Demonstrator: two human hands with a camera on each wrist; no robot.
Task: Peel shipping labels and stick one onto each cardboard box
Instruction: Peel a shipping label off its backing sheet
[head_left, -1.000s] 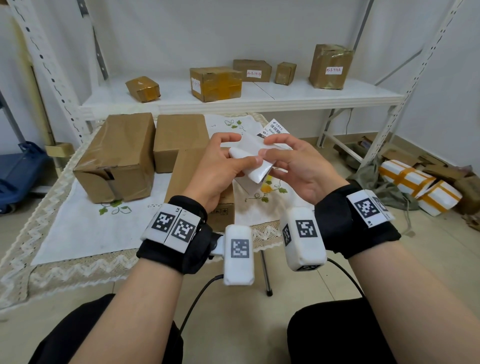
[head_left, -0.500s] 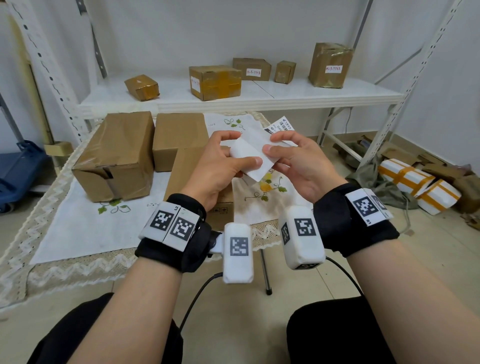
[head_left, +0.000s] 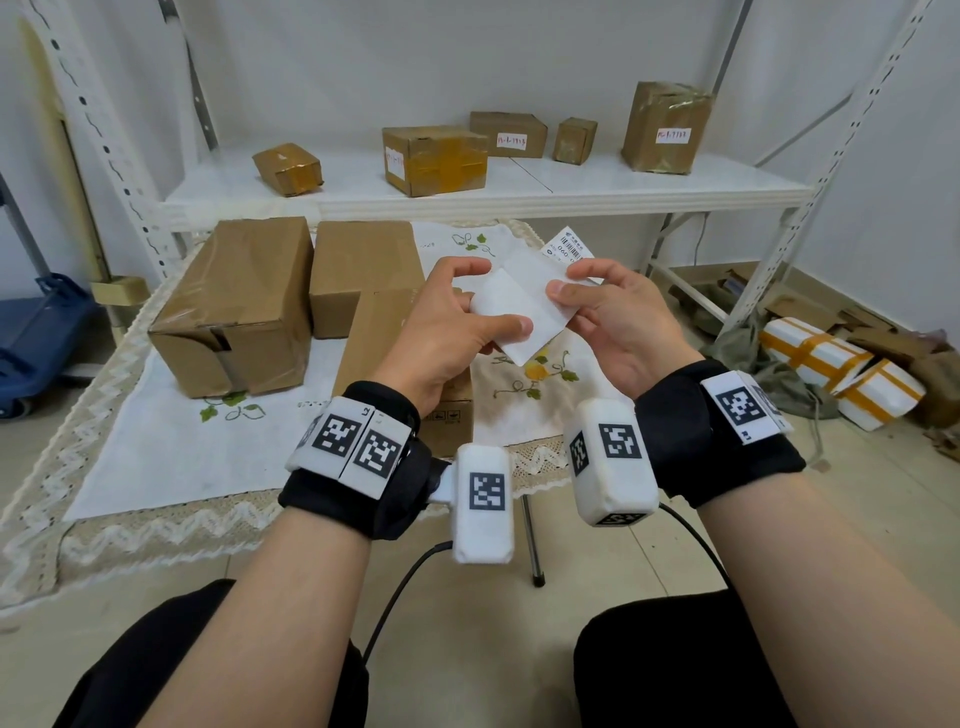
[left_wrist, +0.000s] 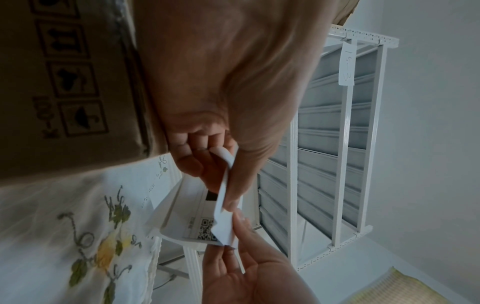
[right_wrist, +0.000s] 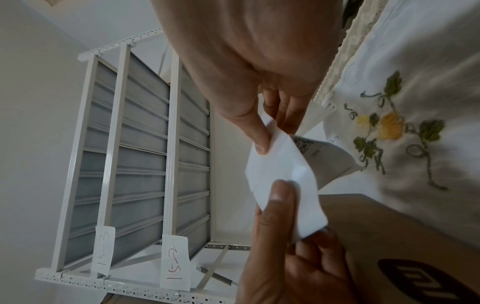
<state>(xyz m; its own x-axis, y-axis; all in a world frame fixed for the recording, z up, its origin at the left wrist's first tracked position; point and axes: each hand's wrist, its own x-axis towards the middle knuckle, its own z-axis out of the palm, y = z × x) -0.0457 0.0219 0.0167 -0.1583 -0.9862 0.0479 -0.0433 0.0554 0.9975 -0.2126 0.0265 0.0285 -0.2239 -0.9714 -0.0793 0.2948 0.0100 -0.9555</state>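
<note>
A white shipping label sheet (head_left: 524, 317) hangs above the table between both hands, blank side up, and its printed barcode end (head_left: 566, 247) sticks out beyond the fingers. My left hand (head_left: 493, 306) pinches the left part of the sheet between thumb and fingers. My right hand (head_left: 569, 280) pinches the right edge. In the left wrist view a white strip (left_wrist: 223, 185) curls away from the printed face with a QR code (left_wrist: 205, 228). Three plain cardboard boxes stand on the table: a large one (head_left: 239, 306), a middle one (head_left: 363, 275) and one (head_left: 379, 353) under my left hand.
The table (head_left: 156, 467) carries a white embroidered cloth with a lace edge. Behind it a white shelf (head_left: 571, 192) holds several small boxes, some with labels. White taped parcels (head_left: 841, 374) and cardboard scraps lie on the floor at right. A blue cart (head_left: 36, 332) stands at left.
My hands have drawn slightly apart and the sheet has spread wider between them. The printed end has moved up and to the right.
</note>
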